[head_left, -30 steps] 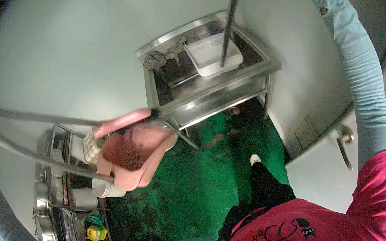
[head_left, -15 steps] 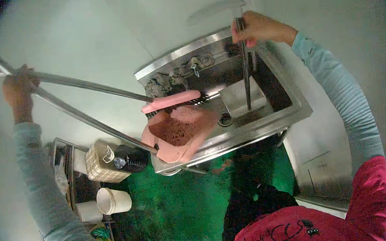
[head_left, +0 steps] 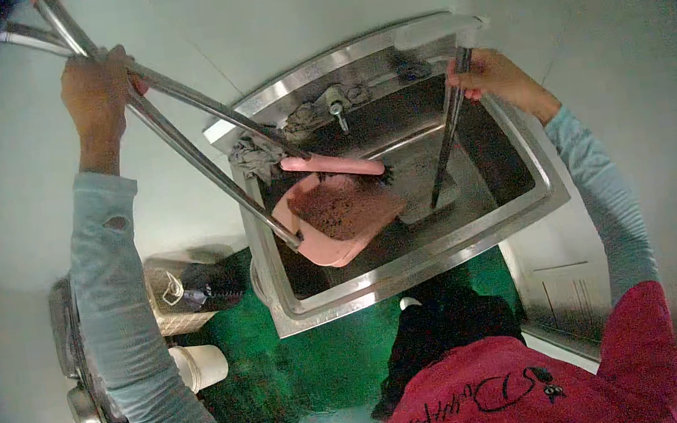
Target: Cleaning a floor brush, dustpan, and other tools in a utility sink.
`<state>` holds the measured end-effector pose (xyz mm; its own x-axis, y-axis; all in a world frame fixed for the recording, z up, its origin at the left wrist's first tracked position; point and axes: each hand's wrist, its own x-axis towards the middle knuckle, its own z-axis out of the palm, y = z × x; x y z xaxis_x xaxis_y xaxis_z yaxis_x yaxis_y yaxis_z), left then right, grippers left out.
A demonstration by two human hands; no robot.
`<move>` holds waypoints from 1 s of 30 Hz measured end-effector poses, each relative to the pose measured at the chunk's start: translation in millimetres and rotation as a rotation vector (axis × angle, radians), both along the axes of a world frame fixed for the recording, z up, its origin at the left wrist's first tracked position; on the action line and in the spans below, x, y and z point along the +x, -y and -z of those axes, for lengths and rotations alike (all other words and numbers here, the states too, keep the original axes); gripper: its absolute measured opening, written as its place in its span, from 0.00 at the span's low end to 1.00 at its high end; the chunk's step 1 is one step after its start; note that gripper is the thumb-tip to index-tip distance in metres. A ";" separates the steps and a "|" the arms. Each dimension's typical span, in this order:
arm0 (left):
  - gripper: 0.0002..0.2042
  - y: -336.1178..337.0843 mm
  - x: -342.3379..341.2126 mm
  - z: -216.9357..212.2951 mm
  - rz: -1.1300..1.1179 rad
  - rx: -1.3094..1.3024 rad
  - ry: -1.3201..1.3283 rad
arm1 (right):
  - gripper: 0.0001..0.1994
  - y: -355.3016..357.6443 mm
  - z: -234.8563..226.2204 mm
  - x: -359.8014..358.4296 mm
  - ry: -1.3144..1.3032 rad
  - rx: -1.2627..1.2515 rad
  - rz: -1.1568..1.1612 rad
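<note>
My left hand (head_left: pixel 98 89), at upper left, is closed around two crossing metal poles. One is the handle of a pink broom (head_left: pixel 336 165) with dark bristles; the other runs to a pink dustpan (head_left: pixel 335 247) with dark specks and dirt on its pan. Both heads are over the left half of a steel sink (head_left: pixel 391 278), the broom just beyond the dustpan. My right hand (head_left: pixel 498 81) grips a long dark pole (head_left: pixel 451 139) above the sink's right side. A pale crosswise piece (head_left: pixel 438 29) shows at its top. Its lower end meets a blurred grey rectangular piece (head_left: pixel 424 195) in the basin.
A tap (head_left: pixel 337 109) stands at the sink's back, with grey rags (head_left: pixel 257 155) at the back left corner. White walls close in behind and at right. On the green floor (head_left: pixel 292 374) at left are a white bucket (head_left: pixel 207 365) and a pale container (head_left: pixel 172 291).
The dustpan and broom have moved right and further over the basin. My left hand has moved right and up. The right-hand pole has tilted, its top shifting right. The sink appears larger in view.
</note>
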<state>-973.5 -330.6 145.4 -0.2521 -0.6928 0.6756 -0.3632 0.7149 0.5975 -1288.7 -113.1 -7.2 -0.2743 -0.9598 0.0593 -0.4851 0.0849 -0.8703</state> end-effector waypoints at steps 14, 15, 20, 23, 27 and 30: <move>0.07 -28.3 59.1 166.6 -0.046 0.321 -0.334 | 0.21 71.8 30.7 -30.7 0.139 0.382 -0.352; 0.07 -36.2 65.0 172.3 -0.042 0.290 -0.341 | 0.18 95.2 46.3 -49.0 -0.030 0.282 -0.452; 0.11 -51.8 80.4 180.9 -0.035 0.407 -0.516 | 0.22 179.3 59.6 -43.4 0.129 0.172 -0.540; 0.18 -65.6 93.6 168.1 0.189 0.586 -0.454 | 0.24 210.1 81.3 -12.9 -0.167 0.170 -0.667; 0.14 -83.4 92.3 153.9 0.330 0.827 -0.664 | 0.25 225.5 99.4 32.8 -0.479 0.158 -0.732; 0.12 -77.4 110.0 162.1 0.055 0.768 -0.460 | 0.25 239.2 153.0 33.9 -0.763 -0.016 -0.621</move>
